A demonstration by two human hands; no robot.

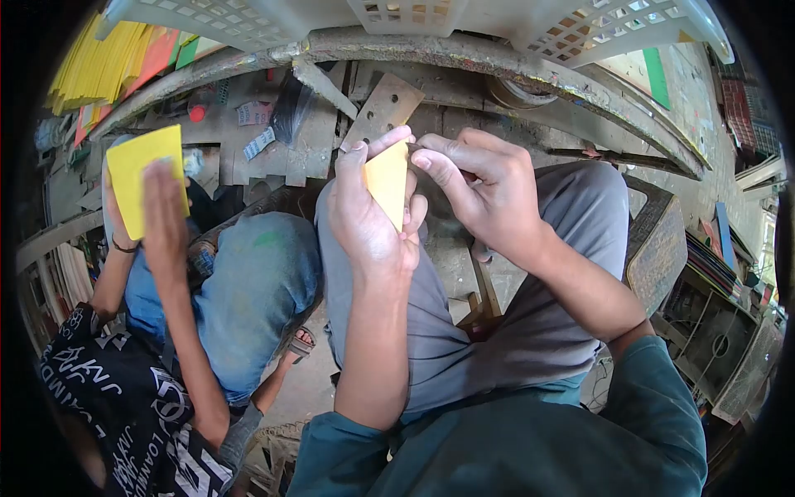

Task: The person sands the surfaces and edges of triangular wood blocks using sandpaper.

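Hands point(377, 219) point(484, 190) pinch yellow card point(387, 184).

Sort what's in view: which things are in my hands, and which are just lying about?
In hand:
- folded yellow paper piece, held by left hand and pinched by right hand

Lying about:
- white plastic baskets
- stack of yellow sheets
- co-worker's yellow sheet
- metal plate with holes

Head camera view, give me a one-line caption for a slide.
Seated person's left hand and right hand pinch a small yellow card; a co-worker beside them holds a yellow sheet.
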